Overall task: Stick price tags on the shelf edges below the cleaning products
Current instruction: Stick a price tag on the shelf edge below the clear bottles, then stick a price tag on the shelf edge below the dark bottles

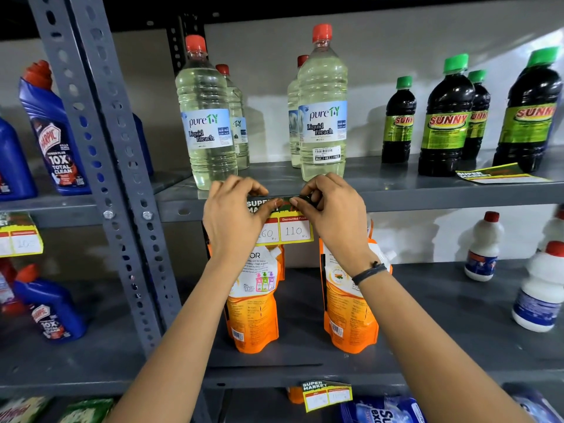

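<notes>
Both hands pressed one price tag (288, 222) against the front edge of the upper shelf (427, 199), directly below the two front bleach bottles (323, 117). The left hand (235, 215) pinched the tag's top left part, fingers curled over the shelf lip, thumb on the tag face. The right hand (332, 209) pinched the top right part the same way, a dark band (367, 271) on its wrist. The thumbs nearly met at the tag's top middle. The tag's lower half hung below the shelf edge, showing 160 and 110. Open shelf surface lay between the two bleach groups, just behind the fingers. Dark bottles with green caps (445, 117) stood toward the right end of the same shelf, with a loose tag (500, 175) lying flat near the front edge before them. Orange pouches (256, 303) stood on the lower shelf under the forearms, white bottles (485, 248) at its right end. Another tag (328, 393) was on the lower shelf's front edge, one corner tilted. On the left rack, blue bottles (55, 132) stood beyond the slotted upright (100, 148), with a tag (19, 236) on that shelf edge.
</notes>
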`<move>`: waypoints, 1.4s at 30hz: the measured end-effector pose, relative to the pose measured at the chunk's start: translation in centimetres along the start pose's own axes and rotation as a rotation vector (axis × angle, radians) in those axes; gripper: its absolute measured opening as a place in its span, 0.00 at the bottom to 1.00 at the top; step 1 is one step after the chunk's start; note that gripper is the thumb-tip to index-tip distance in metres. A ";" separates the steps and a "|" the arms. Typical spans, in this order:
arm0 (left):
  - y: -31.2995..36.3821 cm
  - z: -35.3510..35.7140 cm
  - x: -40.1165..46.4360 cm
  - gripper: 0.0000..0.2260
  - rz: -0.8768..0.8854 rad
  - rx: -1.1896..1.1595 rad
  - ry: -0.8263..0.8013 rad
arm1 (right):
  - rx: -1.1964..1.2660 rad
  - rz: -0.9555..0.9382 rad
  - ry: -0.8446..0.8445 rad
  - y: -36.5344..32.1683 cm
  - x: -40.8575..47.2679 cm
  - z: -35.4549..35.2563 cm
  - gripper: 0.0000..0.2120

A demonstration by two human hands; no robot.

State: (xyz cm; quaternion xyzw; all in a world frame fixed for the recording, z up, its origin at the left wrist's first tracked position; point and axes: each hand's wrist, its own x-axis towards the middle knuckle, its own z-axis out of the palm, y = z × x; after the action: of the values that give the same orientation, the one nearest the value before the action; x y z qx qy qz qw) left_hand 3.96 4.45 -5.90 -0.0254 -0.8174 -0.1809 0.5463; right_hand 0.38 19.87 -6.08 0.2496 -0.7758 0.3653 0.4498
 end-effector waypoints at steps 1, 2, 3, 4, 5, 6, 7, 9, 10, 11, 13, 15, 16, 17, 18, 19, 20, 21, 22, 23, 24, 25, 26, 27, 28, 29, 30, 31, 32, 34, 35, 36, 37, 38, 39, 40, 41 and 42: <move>0.0 0.1 0.0 0.11 -0.001 0.001 0.000 | -0.001 -0.001 0.000 0.0 0.0 0.0 0.09; 0.0 0.1 -0.1 0.11 0.000 0.006 -0.003 | -0.002 -0.002 0.002 0.0 0.0 0.0 0.09; 0.0 0.2 -0.1 0.10 0.004 0.013 -0.005 | -0.002 -0.004 0.003 0.0 0.0 0.0 0.09; 0.0 0.2 -0.1 0.10 0.008 0.021 -0.006 | -0.003 -0.006 0.005 0.0 0.0 0.0 0.09; 0.0 0.2 -0.1 0.10 0.009 0.026 -0.006 | -0.003 -0.008 0.005 0.0 0.0 0.0 0.09; 0.1 0.3 -0.2 0.10 0.006 0.027 -0.005 | -0.002 -0.009 0.004 0.0 0.0 0.0 0.09; 0.1 0.3 -0.2 0.10 0.001 0.024 -0.005 | 0.001 -0.010 0.002 0.0 -0.1 0.0 0.09; 0.1 0.2 -0.2 0.09 -0.004 0.019 -0.003 | 0.008 -0.011 -0.001 0.0 -0.1 -0.1 0.09; 0.1 0.2 -0.3 0.09 -0.007 0.016 -0.003 | 0.014 -0.012 -0.005 -0.1 -0.1 -0.1 0.09; 0.1 0.2 -0.3 0.09 -0.014 0.016 -0.004 | 0.025 -0.013 -0.009 -0.1 -0.1 -0.2 0.09; 0.5 0.2 -0.4 0.09 -0.036 0.033 0.003 | 0.071 -0.008 -0.004 0.0 0.0 -0.7 0.08; 1.4 0.2 -0.4 0.11 -0.062 0.054 0.044 | 0.121 0.003 0.027 0.5 0.0 -1.7 0.08; 2.2 0.3 -0.4 0.11 -0.069 0.045 0.077 | 0.126 0.008 0.050 0.9 0.0 -2.4 0.08; 3.0 0.5 -0.3 0.10 -0.067 0.022 0.116 | 0.118 0.015 0.073 1.4 0.1 -3.2 0.08; 4.1 0.7 -0.2 0.09 -0.055 -0.012 0.152 | 0.106 0.021 0.095 2.1 0.1 -4.1 0.08; 5.2 1.1 0.0 0.08 -0.037 -0.048 0.176 | 0.093 0.026 0.115 2.9 0.2 -5.2 0.08; 6.3 1.5 0.1 0.07 -0.017 -0.080 0.189 | 0.078 0.029 0.132 3.7 0.3 -6.1 0.07; 7.5 2.1 0.2 0.06 0.004 -0.110 0.189 | 0.059 0.036 0.148 4.7 0.4 -7.3 0.07; 8.8 2.8 0.4 0.05 0.022 -0.134 0.184 | 0.040 0.048 0.160 5.8 0.4 -8.4 0.07; 10.1 3.5 0.5 0.05 0.037 -0.151 0.176 | 0.023 0.062 0.172 6.9 0.5 -9.6 0.07; 11.4 4.3 0.6 0.04 0.047 -0.162 0.166 | 0.008 0.076 0.186 8.2 0.6 -10.8 0.06; 12.4 5.1 0.7 0.04 0.049 -0.168 0.153 | -0.004 0.093 0.198 9.3 0.8 -11.8 0.05; 13.6 6.0 0.8 0.04 0.050 -0.178 0.135 | -0.022 0.113 0.210 10.6 1.0 -13.1 0.05; 14.8 7.0 0.9 0.05 0.053 -0.191 0.112 | -0.042 0.133 0.218 11.9 1.2 -14.3 0.05; 16.1 8.1 1.0 0.05 0.058 -0.209 0.082 | -0.058 0.149 0.223 13.2 1.4 -15.6 0.04; 17.4 9.1 1.1 0.06 0.061 -0.225 0.047 | -0.071 0.158 0.226 14.5 1.6 -16.8 0.04; 18.5 10.0 1.2 0.07 0.061 -0.235 0.010 | -0.081 0.166 0.223 15.6 1.8 -17.8 0.03; 19.7 11.1 1.4 0.07 0.055 -0.241 -0.028 | -0.096 0.171 0.213 16.9 2.1 -19.0 0.03; 21.0 12.1 1.7 0.07 0.042 -0.244 -0.066 | -0.113 0.175 0.192 18.3 2.5 -20.1 0.04; 23.3 14.0 2.2 0.07 -0.007 -0.250 -0.153 | -0.149 0.192 0.122 21.0 3.3 -21.9 0.04; 24.1 14.7 2.5 0.08 -0.043 -0.241 -0.204 | -0.162 0.200 0.078 22.2 3.8 -22.5 0.05; 25.0 15.5 2.9 0.08 -0.087 -0.219 -0.256 | -0.172 0.206 0.032 23.4 4.3 -23.2 0.05; 25.7 16.1 3.2 0.09 -0.131 -0.191 -0.296 | -0.187 0.211 -0.013 24.5 4.8 -23.7 0.05; 26.2 16.7 3.3 0.10 -0.170 -0.159 -0.328 | -0.209 0.218 -0.055 25.4 5.2 -24.1 0.05; 26.7 17.2 3.5 0.11 -0.200 -0.121 -0.351 | -0.237 0.227 -0.092 26.2 5.6 -24.4 0.06; 27.0 17.5 3.6 0.13 -0.224 -0.079 -0.371 | -0.265 0.237 -0.127 26.6 5.9 -24.4 0.08; 27.3 17.8 3.7 0.14 -0.246 -0.034 -0.384 | -0.287 0.249 -0.166 27.0 6.3 -24.5 0.11; 27.5 18.1 3.8 0.15 -0.268 0.006 -0.393 | -0.297 0.263 -0.208 27.2 6.6 -24.4 0.13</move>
State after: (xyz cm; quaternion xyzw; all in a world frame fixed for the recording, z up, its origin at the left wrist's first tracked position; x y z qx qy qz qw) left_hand -6.97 35.38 -1.22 0.0502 -0.9046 -0.2410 0.3480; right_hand -9.62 55.39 -1.55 0.1135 -0.8892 0.2750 0.3477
